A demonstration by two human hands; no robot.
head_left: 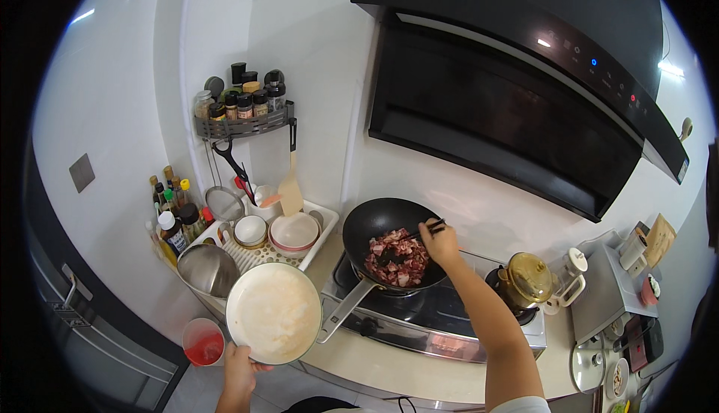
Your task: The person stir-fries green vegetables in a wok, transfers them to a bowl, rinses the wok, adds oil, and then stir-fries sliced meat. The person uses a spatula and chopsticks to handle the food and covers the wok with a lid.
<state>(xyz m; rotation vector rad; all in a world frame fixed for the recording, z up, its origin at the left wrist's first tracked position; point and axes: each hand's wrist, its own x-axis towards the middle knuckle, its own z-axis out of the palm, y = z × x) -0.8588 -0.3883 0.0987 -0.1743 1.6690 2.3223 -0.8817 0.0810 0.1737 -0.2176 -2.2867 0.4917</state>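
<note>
A black wok point(372, 222) sits on the left burner, its metal handle point(347, 312) pointing toward me. Cut pieces of red-and-white raw meat point(397, 267) lie spread over its bottom. My right hand point(440, 244) is closed around dark chopsticks point(437, 226) above the wok's right side, their tips reaching down to the meat. At the lower left, my left hand point(240, 372) grips the near rim of a large white dish point(273, 314) with a thin dark rim. The dish is tilted toward me and bears only pale, wet-looking smears.
A dish rack point(323, 222) with bowls point(293, 231) and a metal basin point(208, 271) stands left of the stove. Spice jars fill a corner shelf point(247, 125). An amber lidded pot point(528, 278) occupies the right burner. The range hood point(517, 53) juts overhead. A bin point(203, 340) stands below.
</note>
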